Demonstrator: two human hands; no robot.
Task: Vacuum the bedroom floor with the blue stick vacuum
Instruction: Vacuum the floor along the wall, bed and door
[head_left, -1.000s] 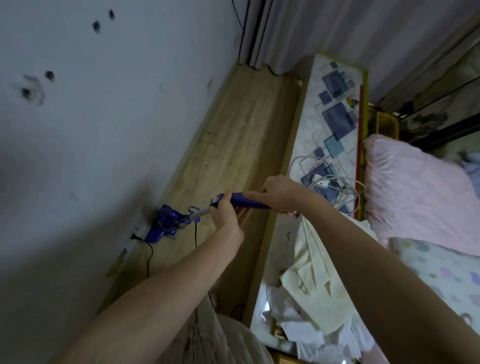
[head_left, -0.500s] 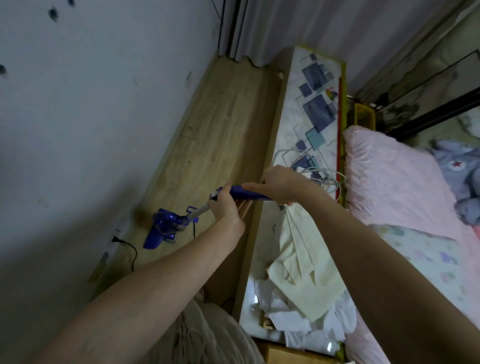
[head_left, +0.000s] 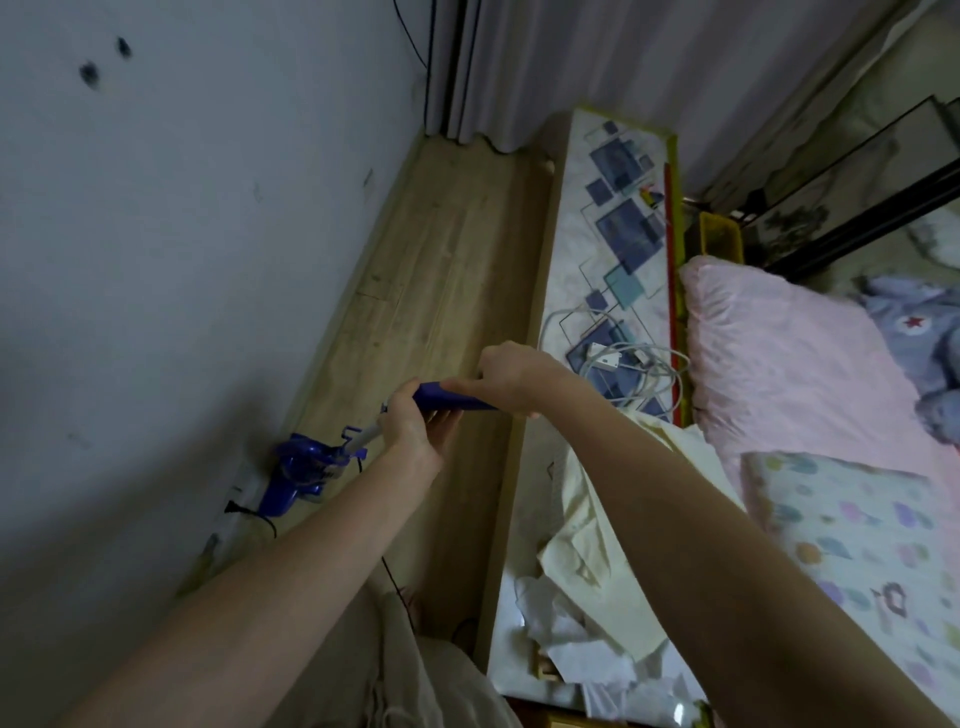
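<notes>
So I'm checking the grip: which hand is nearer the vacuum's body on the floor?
Left: it grips the handle's lower end, closest to the vacuum body. The right holds farther up.

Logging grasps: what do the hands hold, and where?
Both hands, left and right, grip the blue stick vacuum by its blue handle.

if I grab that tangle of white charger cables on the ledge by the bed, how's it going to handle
The white cables lie in loose loops on the patterned ledge, so they will probably be floppy and light. A small white plug block sits among them and would likely dangle. The loops overlap, so they may lift as one snarl.
</notes>
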